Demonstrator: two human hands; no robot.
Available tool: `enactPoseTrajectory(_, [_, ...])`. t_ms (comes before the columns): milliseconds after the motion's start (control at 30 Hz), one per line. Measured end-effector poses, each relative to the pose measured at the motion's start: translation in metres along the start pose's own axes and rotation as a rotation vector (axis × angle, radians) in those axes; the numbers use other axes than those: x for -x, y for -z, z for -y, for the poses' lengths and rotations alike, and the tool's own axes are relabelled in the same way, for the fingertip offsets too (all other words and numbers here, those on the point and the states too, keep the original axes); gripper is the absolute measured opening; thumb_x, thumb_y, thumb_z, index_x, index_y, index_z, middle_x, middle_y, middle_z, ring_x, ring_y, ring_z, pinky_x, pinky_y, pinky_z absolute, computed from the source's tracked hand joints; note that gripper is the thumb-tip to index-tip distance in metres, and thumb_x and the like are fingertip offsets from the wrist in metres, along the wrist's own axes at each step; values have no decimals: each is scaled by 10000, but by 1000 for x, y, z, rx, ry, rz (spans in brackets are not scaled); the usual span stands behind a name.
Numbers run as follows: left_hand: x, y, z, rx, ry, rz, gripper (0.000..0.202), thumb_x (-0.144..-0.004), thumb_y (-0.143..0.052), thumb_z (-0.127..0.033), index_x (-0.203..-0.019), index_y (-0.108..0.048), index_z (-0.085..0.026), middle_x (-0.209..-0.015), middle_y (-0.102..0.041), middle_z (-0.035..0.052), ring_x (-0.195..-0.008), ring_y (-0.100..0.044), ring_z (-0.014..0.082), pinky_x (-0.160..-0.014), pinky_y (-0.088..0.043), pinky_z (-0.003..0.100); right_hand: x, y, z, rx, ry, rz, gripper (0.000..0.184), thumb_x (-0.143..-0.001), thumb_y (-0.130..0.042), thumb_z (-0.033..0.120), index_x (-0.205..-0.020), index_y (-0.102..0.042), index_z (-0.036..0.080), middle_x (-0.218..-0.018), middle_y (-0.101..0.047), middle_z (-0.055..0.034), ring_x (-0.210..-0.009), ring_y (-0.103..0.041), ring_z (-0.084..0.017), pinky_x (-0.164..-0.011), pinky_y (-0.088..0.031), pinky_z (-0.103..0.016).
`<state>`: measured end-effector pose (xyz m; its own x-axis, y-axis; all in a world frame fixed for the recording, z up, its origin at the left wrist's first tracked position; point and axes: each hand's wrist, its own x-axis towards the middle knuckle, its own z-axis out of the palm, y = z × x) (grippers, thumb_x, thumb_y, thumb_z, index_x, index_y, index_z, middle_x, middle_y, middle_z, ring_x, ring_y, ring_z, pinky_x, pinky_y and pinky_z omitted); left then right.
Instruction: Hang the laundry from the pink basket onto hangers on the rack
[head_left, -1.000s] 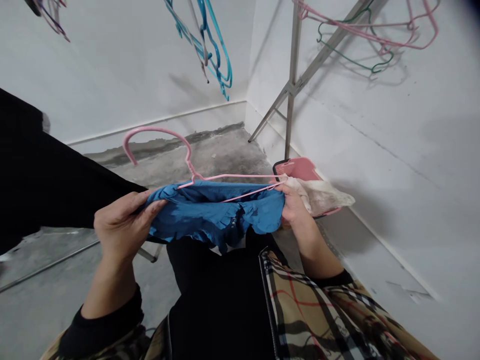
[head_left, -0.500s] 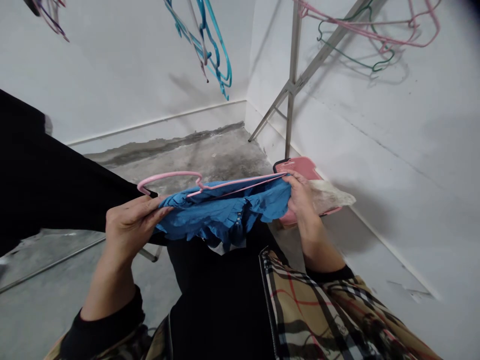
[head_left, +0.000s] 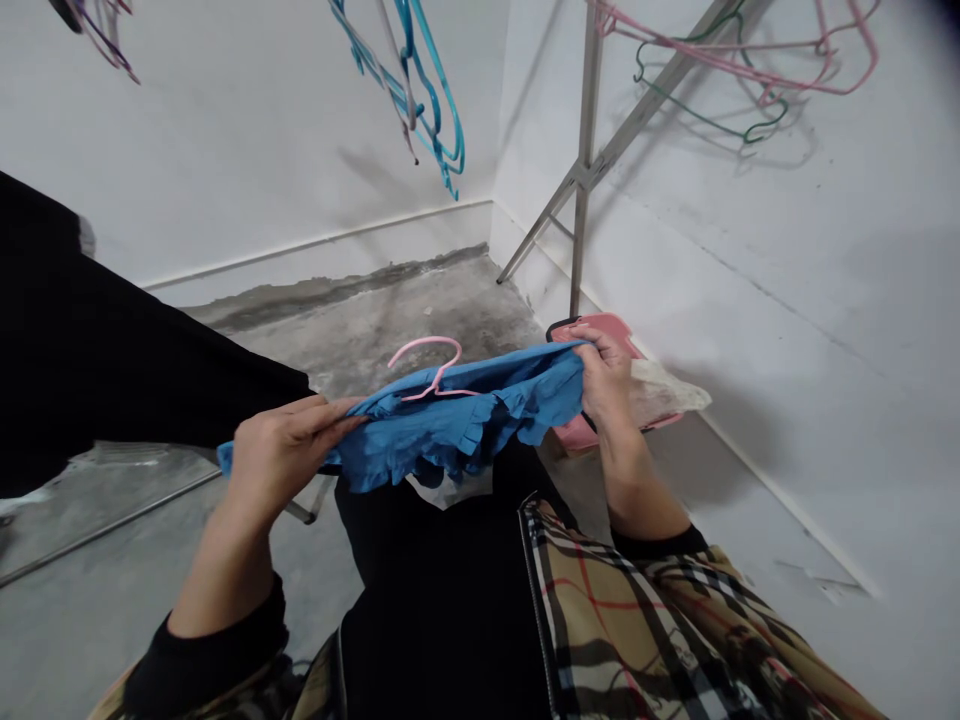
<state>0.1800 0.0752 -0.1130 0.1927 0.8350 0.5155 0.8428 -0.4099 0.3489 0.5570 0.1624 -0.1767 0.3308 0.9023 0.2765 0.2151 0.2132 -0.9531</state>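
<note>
A blue garment with a ruffled edge (head_left: 420, 448) is stretched between my two hands in front of my lap. My left hand (head_left: 289, 445) is closed on its left part, and some blue cloth sticks out past that hand's outer side. My right hand (head_left: 606, 375) pinches the garment's upper right corner. A pink clothes hanger (head_left: 448, 362) sits inside the garment, its hook rising out of the opening. Most of the hanger's arms are hidden by the cloth.
Blue hangers (head_left: 431, 100) hang overhead, with pink hangers (head_left: 750, 62) and a green one (head_left: 697, 118) at upper right. A metal rack leg (head_left: 583, 180) stands by the wall. A pink basket (head_left: 611, 328) sits behind my right hand. Black cloth (head_left: 135, 340) hangs at left.
The hanger has slid down into the garment and its hook now stands nearer the middle. My left hand has moved slightly right, and the right-hand arm of the hanger is now covered.
</note>
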Motion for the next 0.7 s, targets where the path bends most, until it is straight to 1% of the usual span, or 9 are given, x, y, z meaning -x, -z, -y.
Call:
enactPoseTrajectory(67, [1, -10, -1, 37, 77, -49, 192, -835, -680, -423, -903, -790, -281, -572, -605, -45, -486, -534, 91, -481, -362, 194, 4, 4, 11, 15, -20, 113, 291, -774, -555, 252, -1026, -684, 187, -968, -694, -45, -793, -619, -149, -693, -505, -275])
enactPoseTrajectory(200, [0, -23, 2, 144, 230, -197, 178, -816, -689, -344, -900, -780, -215, -576, -574, -40, -505, -492, 88, -505, -365, 199, 10, 20, 31, 129, 0, 730, 299, -768, -666, 298, -1049, -698, 199, -830, -670, -18, -670, -577, -126, -604, -489, -260])
enactPoseTrajectory(267, [-1, -23, 6, 159, 234, -266, 163, -798, -706, -317, -878, -778, -194, -560, -545, -45, -498, -458, 78, -492, -347, 194, 7, 27, 36, 201, 84, 711, 296, -787, -683, 344, -1044, -701, 199, -845, -669, -29, -672, -580, -129, -625, -503, -278])
enactPoseTrajectory(367, [-5, -20, 12, 171, 192, -321, 149, -784, -709, -304, -842, -774, -184, -554, -552, -44, -496, -455, 75, -487, -345, 191, -2, 28, 41, 325, 304, 367, 317, -850, -641, 404, -1097, -678, 208, -953, -671, -61, -796, -620, -170, -750, -524, -337])
enactPoseTrajectory(400, [-7, -18, 12, 180, 178, -328, 151, -780, -706, -310, -829, -772, -183, -568, -576, -38, -507, -474, 80, -496, -360, 191, -5, 25, 43, 382, 395, 321, 352, -867, -627, 428, -1144, -659, 214, -1027, -670, -78, -895, -627, -197, -825, -515, -366])
enactPoseTrajectory(467, [-11, -16, 13, 207, 162, -339, 159, -768, -708, -322, -812, -769, -181, -592, -611, -26, -529, -507, 89, -511, -388, 192, -12, 17, 50, 526, 561, 383, 434, -895, -593, 481, -1244, -606, 224, -1193, -643, -103, -1100, -580, -248, -963, -450, -417])
enactPoseTrajectory(533, [-16, -14, 11, 243, 154, -352, 153, -749, -726, -315, -793, -769, -175, -569, -600, -31, -506, -491, 81, -493, -384, 186, -16, 8, 58, 675, 669, 548, 419, -945, -509, 495, -1250, -595, 221, -1205, -646, -104, -1154, -542, -265, -1006, -388, -439])
enactPoseTrajectory(600, [-20, -11, 9, 290, 140, -366, 128, -736, -745, -283, -786, -774, -169, -548, -588, -40, -479, -468, 67, -476, -375, 176, -19, -2, 66, 803, 710, 691, 381, -994, -398, 470, -1083, -648, 197, -1026, -683, -97, -1027, -570, -252, -949, -385, -420])
enactPoseTrajectory(700, [-26, -8, 5, 336, 115, -408, 104, -732, -758, -248, -797, -784, -170, -581, -635, -32, -504, -509, 67, -499, -404, 169, -19, -13, 80, 914, 746, 756, 467, -1020, -285, 468, -861, -620, 184, -823, -650, -82, -837, -561, -222, -832, -389, -362])
